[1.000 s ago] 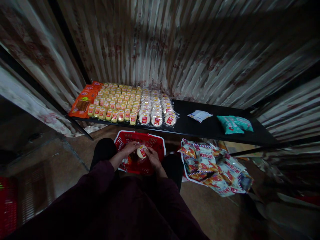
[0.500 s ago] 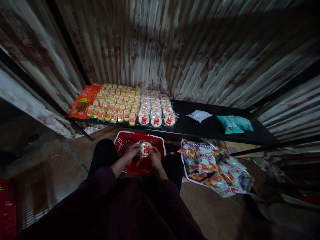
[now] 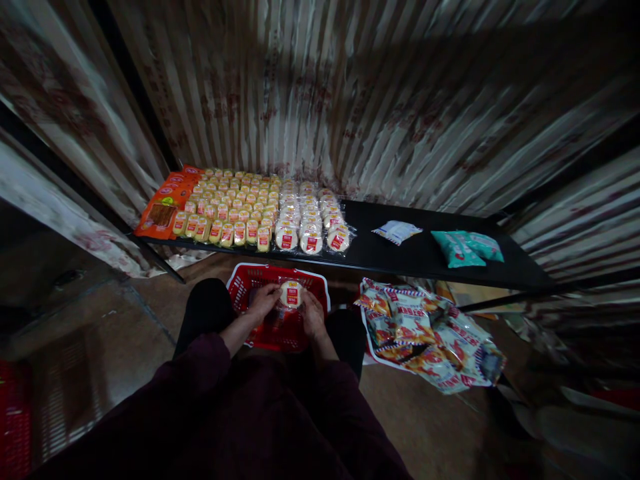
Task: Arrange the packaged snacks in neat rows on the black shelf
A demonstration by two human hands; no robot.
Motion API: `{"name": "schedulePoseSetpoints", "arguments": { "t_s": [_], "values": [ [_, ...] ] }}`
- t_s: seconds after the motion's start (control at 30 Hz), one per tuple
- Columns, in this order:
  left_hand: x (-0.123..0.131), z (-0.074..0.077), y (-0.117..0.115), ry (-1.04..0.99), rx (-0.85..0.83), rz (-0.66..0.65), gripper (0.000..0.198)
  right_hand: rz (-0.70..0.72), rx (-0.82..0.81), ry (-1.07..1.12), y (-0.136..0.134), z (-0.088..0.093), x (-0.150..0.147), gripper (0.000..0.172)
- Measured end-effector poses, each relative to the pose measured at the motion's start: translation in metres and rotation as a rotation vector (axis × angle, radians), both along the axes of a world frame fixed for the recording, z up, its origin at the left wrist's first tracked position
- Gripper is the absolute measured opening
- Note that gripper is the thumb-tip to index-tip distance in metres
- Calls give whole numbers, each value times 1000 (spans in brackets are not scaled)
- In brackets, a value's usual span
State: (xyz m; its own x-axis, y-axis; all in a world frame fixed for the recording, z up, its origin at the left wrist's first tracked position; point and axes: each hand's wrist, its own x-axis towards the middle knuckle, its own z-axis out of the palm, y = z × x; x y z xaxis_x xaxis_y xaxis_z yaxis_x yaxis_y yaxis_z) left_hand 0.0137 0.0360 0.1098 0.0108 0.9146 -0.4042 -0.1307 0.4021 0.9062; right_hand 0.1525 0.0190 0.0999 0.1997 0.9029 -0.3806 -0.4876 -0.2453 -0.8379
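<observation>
Between my two hands is a round, pale packaged cake [image 3: 291, 294] in clear wrap with a red label, its face turned up toward me. My left hand [image 3: 265, 301] pinches its left edge, and my right hand [image 3: 313, 313] grips the right edge. Both hands are over a red plastic basket [image 3: 285, 333] with a white rim, set between my knees. What lies in the basket is too dark to make out. Ahead on the black shelf, similar round cakes [image 3: 311, 242] stand in rows beside many small yellow packaged cakes [image 3: 240, 232].
Orange packets [image 3: 163, 210] lie at the left end of the black shelf [image 3: 360, 233]. Further right on it are a white packet [image 3: 397, 231] and teal bags [image 3: 465, 249]. A second basket heaped with snack bags [image 3: 415, 320] stands right of my knee. Another red basket [image 3: 15, 413] is at far left.
The round cake has risen very slightly and its label faces me more squarely. Both hands keep their hold. The view has shifted a little.
</observation>
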Motion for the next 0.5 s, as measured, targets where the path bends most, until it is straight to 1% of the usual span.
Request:
{"name": "schedulePoseSetpoints", "arguments": {
  "t_s": [0.23, 0.33, 0.5],
  "values": [
    [4, 10, 1, 19, 99, 8, 17, -131, -9, -4, 7, -1, 5, 34],
    [8, 14, 1, 16, 116, 22, 20, -137, 1, 19, 9, 4, 6, 35],
    [13, 22, 4, 12, 144, 22, 19, -85, 12, 33, 10, 17, 9, 37]
  ]
}}
